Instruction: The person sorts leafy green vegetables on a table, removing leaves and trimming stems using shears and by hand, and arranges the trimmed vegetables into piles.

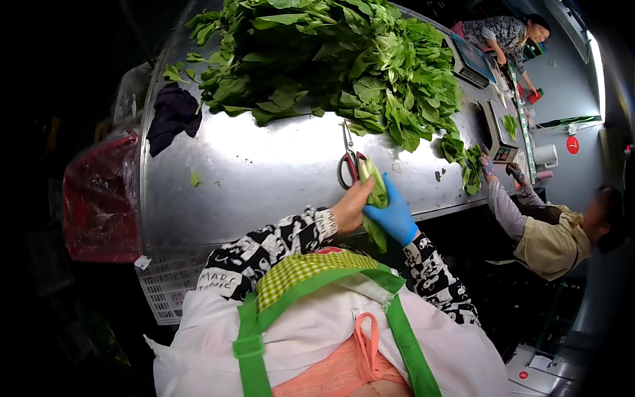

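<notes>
Between my two hands is a small bunch of leafy greens point(374, 188), its pale stems pointing up and its leaves hanging toward my apron. My bare left hand point(352, 207) is closed on its left side. On the other side my right hand point(395, 213), in a blue glove, wraps round it with the thumb across the leaves. Just beyond my hands, scissors point(348, 159) with red and black handles lie on the metal table point(264, 178), blades pointing away from me. A large heap of leafy greens point(311, 59) covers the far part of the table.
A dark cloth point(173, 118) lies at the table's left edge, beside a red bin with a plastic liner point(99, 198). Scales point(497, 135) stand on the right. One co-worker point(549, 235) handles greens there; another person point(506, 40) is farther back.
</notes>
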